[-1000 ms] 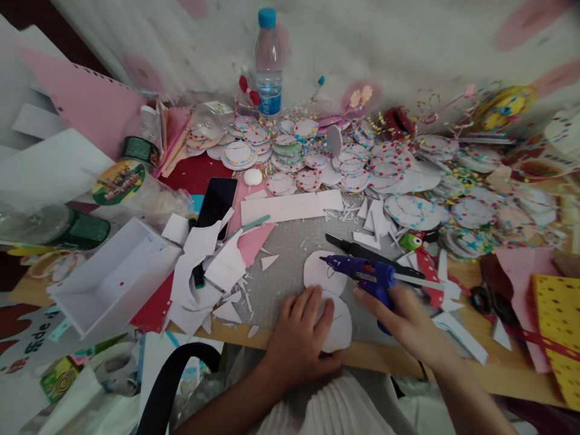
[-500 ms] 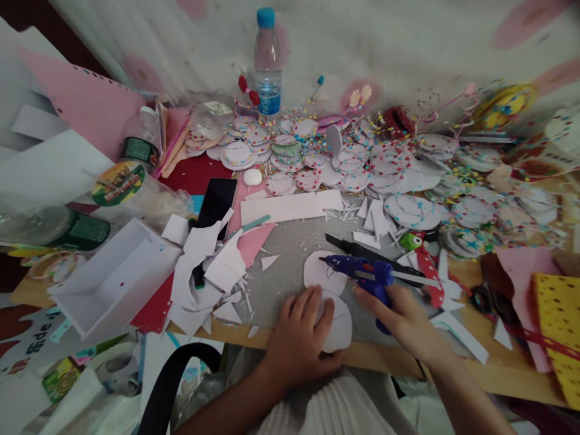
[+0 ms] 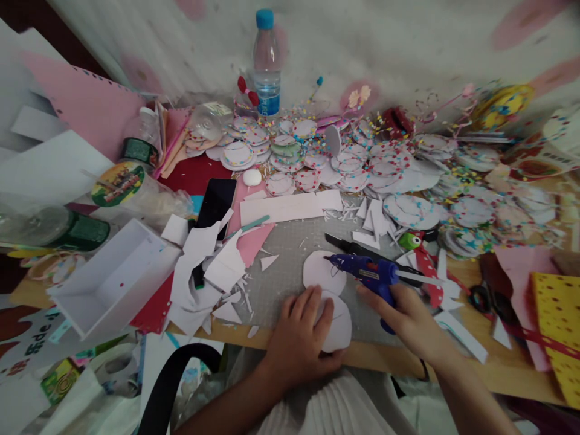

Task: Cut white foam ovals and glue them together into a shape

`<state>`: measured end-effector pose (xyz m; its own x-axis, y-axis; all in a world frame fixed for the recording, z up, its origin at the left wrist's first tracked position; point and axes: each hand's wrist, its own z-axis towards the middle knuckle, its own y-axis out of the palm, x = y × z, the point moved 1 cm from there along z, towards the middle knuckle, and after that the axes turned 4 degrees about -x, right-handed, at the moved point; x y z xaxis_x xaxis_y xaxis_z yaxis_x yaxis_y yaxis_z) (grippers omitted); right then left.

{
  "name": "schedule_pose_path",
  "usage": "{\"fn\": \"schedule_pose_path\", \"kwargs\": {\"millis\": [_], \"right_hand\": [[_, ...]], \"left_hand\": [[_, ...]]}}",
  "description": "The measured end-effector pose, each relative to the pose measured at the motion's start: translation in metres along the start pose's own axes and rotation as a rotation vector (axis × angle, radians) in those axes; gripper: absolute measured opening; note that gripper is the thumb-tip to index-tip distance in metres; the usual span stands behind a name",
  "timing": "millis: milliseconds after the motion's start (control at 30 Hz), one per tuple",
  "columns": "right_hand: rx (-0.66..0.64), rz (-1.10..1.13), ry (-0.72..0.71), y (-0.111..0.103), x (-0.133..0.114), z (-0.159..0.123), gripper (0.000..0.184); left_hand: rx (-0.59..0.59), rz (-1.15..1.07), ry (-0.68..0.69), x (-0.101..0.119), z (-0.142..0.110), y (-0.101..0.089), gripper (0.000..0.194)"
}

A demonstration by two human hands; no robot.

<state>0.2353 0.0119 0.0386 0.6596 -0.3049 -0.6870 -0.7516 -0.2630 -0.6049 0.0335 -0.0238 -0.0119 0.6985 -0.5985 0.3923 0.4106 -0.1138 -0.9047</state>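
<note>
My right hand [image 3: 408,317] is wrapped round the grip of a blue hot glue gun [image 3: 365,270], and a white glue stick [image 3: 421,277] sticks out of its back. The dark nozzle points left, over a rounded white card piece [image 3: 317,272]. A thin dark line or strand shows on that piece near the nozzle. Nearer me lies a second white round piece [image 3: 339,326], which meets or overlaps the first. My left hand [image 3: 306,332] rests on these pieces with fingers stretched and slightly apart, hiding part of them. A black-handled craft knife [image 3: 347,246] lies behind the gun.
Grey cutting mat [image 3: 276,290] carries white offcuts [image 3: 222,266]. At left are a white open box [image 3: 120,272] and a phone [image 3: 217,202]. Decorated white discs [image 3: 348,160] are heaped behind, with a water bottle [image 3: 267,72]. Scissors [image 3: 492,299] lie right.
The glue gun and my right hand have shifted slightly to the right. My left hand and the white pieces look unmoved.
</note>
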Motion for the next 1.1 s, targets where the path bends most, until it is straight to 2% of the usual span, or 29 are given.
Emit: {"fn": "schedule_pose_path", "kwargs": {"millis": [400,667,1100], "right_hand": [[0.005,-0.082,-0.069,0.003,-0.012,-0.003,0.047],[0.046,-0.186,-0.081,-0.004,-0.011,-0.013,0.052],[0.033,-0.192,-0.101,0.000,-0.010,-0.007,0.050]], "left_hand": [[0.001,0.011,0.001,0.000,0.000,-0.001,0.064],[0.003,0.003,0.005,0.000,0.001,-0.001,0.064],[-0.001,0.007,-0.006,0.000,0.000,0.001,0.064]]}}
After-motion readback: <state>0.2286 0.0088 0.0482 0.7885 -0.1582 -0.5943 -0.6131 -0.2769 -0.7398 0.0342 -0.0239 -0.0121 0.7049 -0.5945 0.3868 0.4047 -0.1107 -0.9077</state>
